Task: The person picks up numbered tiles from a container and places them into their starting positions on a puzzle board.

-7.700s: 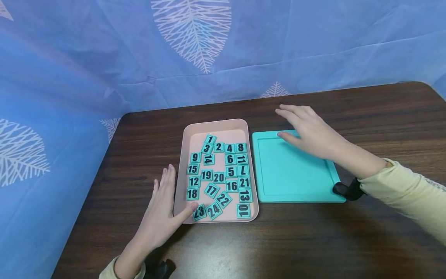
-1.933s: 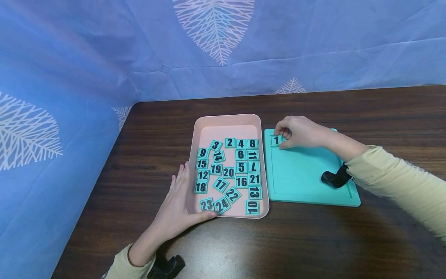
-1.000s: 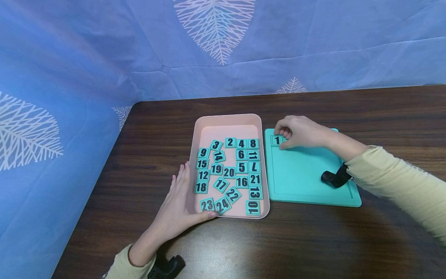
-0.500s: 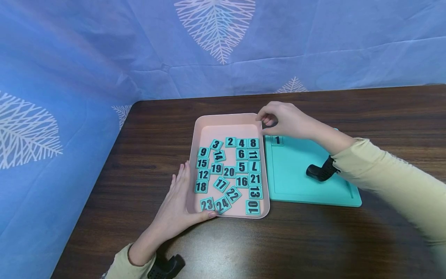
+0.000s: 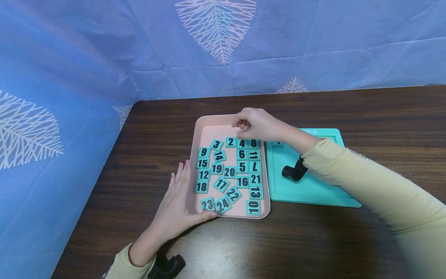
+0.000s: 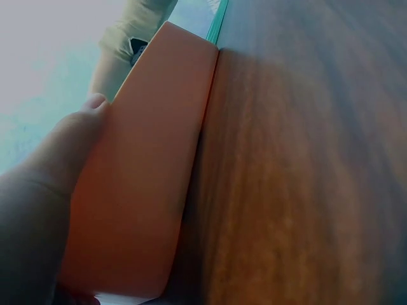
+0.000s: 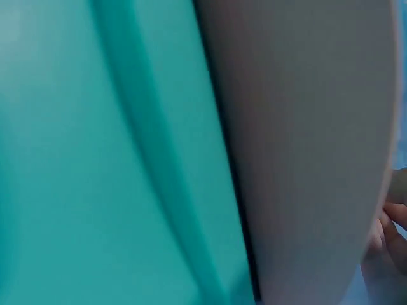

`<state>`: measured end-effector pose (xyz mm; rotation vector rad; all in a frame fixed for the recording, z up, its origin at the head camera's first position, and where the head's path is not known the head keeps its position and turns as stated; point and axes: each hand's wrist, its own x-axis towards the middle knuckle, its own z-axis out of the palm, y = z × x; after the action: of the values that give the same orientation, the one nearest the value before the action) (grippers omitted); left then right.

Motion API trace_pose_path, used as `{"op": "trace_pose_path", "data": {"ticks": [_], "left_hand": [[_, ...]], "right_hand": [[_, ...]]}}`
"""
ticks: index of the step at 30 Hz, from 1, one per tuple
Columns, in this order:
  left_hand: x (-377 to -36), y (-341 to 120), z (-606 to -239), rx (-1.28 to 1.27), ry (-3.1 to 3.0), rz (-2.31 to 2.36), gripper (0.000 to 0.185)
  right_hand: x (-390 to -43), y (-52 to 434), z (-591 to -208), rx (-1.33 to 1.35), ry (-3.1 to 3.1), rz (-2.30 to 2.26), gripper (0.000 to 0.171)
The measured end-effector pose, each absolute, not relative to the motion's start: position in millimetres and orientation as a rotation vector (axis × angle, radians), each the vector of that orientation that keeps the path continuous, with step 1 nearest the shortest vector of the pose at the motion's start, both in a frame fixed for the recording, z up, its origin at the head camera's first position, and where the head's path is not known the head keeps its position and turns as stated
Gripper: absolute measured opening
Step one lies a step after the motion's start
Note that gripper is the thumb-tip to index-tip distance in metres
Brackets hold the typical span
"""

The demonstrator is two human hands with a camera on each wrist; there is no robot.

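Left hand flat against pink tray; my right hand curled, holding nothing I see, over tile 2. Tile 1 half hidden.

Numbered tiles in a tray, left of and touching a board.

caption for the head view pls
Right hand hovers over numbered tiles in a pink tray steadied by the left hand.

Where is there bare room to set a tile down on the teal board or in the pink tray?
The teal board is bare but for one tile at its far left corner, though the right hand and its sleeve cross it. The pink tray is crowded, with a bare strip only along its far rim.
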<state>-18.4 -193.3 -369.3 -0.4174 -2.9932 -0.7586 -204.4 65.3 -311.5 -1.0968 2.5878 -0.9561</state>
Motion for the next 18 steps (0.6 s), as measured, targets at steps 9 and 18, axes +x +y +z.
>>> {"op": "trace_pose_path", "data": {"ticks": [9, 18], "left_hand": [[-18.6, -195.8, -372.0, -0.537, -2.905, -0.427, 0.126], [-19.0, -198.2, -372.4, -0.567, -2.889, -0.369, 0.134]], "right_hand": [[-205.3, 56.2, -328.0, -1.298, 2.590, -0.906, 0.021], [-203.6, 49.3, -335.0, -1.271, 2.608, -0.826, 0.031]]}}
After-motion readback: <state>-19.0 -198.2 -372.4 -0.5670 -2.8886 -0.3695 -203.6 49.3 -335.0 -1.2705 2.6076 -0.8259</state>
